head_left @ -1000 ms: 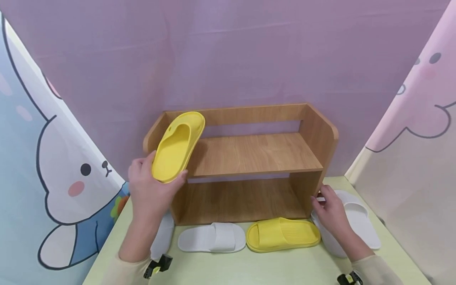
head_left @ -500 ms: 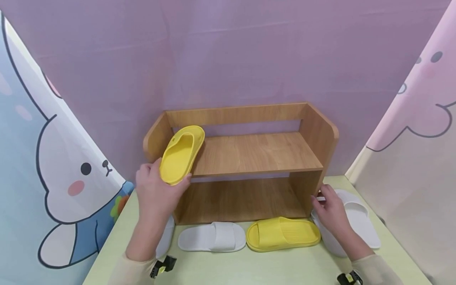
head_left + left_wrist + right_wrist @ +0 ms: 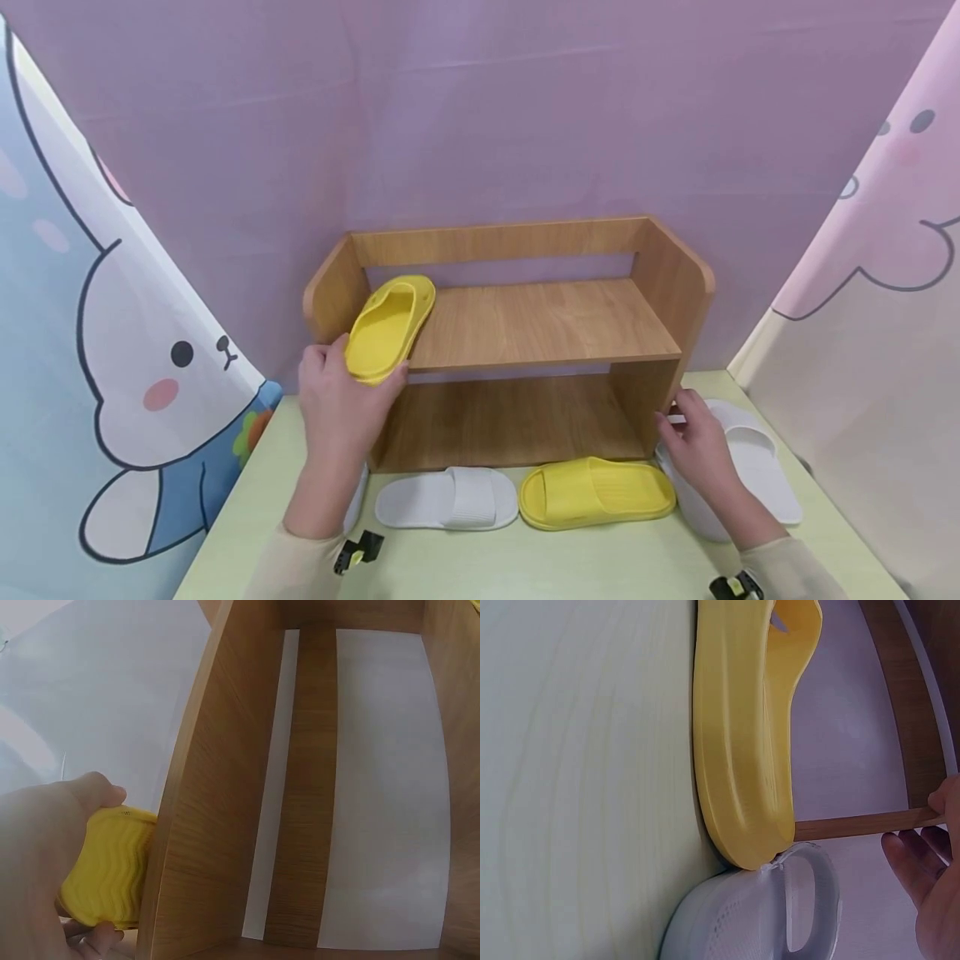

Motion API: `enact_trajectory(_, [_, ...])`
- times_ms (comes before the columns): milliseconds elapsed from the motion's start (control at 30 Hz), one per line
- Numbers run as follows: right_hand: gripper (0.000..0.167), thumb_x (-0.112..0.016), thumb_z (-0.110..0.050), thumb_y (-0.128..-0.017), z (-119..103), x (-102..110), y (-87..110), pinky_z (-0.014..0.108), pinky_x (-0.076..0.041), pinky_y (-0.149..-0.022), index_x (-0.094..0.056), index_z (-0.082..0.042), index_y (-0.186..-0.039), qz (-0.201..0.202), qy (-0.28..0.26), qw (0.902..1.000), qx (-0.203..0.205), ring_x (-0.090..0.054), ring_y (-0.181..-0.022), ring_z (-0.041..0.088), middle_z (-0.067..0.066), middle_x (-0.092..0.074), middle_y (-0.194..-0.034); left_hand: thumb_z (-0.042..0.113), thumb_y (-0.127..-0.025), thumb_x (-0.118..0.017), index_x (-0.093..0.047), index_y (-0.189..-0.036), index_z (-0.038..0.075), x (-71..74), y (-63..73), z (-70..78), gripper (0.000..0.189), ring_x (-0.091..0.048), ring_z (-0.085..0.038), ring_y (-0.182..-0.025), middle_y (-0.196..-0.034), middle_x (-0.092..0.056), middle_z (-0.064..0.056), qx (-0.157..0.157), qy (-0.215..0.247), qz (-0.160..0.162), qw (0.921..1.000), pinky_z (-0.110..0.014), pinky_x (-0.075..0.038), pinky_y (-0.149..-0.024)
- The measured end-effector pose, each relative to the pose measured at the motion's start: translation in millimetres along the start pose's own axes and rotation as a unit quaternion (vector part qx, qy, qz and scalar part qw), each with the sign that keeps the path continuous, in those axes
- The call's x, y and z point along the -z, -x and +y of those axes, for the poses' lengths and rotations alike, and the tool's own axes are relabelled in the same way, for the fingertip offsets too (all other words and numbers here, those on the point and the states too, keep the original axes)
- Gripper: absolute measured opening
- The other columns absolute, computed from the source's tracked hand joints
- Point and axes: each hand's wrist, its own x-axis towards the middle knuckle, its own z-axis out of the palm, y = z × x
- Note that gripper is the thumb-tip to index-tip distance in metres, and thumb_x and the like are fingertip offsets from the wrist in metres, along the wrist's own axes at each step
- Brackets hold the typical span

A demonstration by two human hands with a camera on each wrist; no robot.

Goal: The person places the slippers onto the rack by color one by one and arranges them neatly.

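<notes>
A yellow slipper (image 3: 382, 337), held by its heel, was at the left end of the upper shelf (image 3: 540, 321), toe pointed to the back, sole scored with wavy ridges, the two-tier wooden rack (image 3: 517, 421) stood upright on the counter (image 3: 555, 562), its side panels rounded.

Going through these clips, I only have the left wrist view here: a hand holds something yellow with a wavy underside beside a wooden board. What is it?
Observer: A yellow slipper. The head view shows its strap at the far end, over the upper shelf; the left hand grips the opposite end. I can't tell whether it touches the shelf.

Operator: My view doesn't show the right hand. What is it doing?

Observer: The right wrist view shows the right hand gripping the front edge of the rack's right side panel, thumb on one side and fingers on the other.
</notes>
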Motion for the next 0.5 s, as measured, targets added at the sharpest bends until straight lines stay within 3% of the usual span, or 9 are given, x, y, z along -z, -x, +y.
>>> enact_trajectory(333, [0.044,-0.074,0.012,-0.096,0.7,-0.7,0.3,0.006,-0.055,-0.077,-0.066,0.001,-0.138,0.000,0.004,1.0000,-0.002,-0.075,-0.100,0.043,0.018,-0.066,-0.120,0.050,-0.083,-0.093,-0.061,-0.147,-0.001,-10.2,-2.3,0.9,0.087,-0.051,-0.035,-0.115,-0.123,-0.052,-0.018,0.008,0.001,0.007,0.9999,-0.053,-0.051,-0.093])
enact_trajectory(500, [0.045,-0.074,0.011,-0.096,0.8,-0.7,-0.2,0.013,-0.061,-0.076,-0.065,0.002,-0.140,-0.003,0.011,0.9999,-0.003,-0.074,-0.100,0.042,0.018,-0.066,-0.120,0.052,-0.083,-0.094,-0.060,-0.149,-0.001,-16.7,-2.0,-2.6,0.091,-0.051,-0.036,-0.112,-0.119,-0.051,-0.019,-0.003,-0.007,0.011,0.9999,-0.052,-0.049,-0.090])
